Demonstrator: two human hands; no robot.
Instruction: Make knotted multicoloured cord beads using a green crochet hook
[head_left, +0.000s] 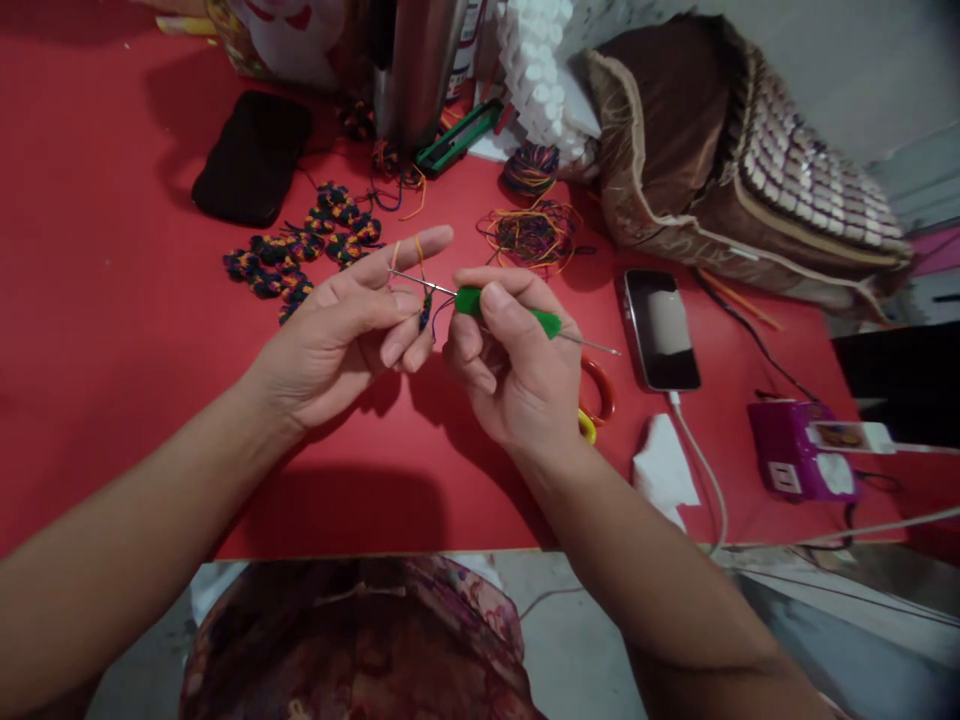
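My right hand (517, 350) is closed round the green handle of a crochet hook (471, 301), whose thin metal shaft points left towards my other hand. With thumb and fingers my left hand (352, 325) pinches a small dark piece of crochet (426, 308). Orange yarn (420, 255) loops over its stretched-out index finger, and the hook's tip lies beside that yarn. Behind my left hand, a dark, orange-flecked crocheted strip (300, 245) rests on the red table (360, 490). A loose tangle of multicoloured yarn (531, 237) lies beyond my right hand.
A wound yarn ball (530, 168), a green cutter (459, 138) and a metal flask (416, 75) stand or lie at the back. Scissors (598, 390) sit partly behind my right hand. Rightwards are a cabled phone (660, 330), a purple box (799, 450) and a brown bag (675, 130).
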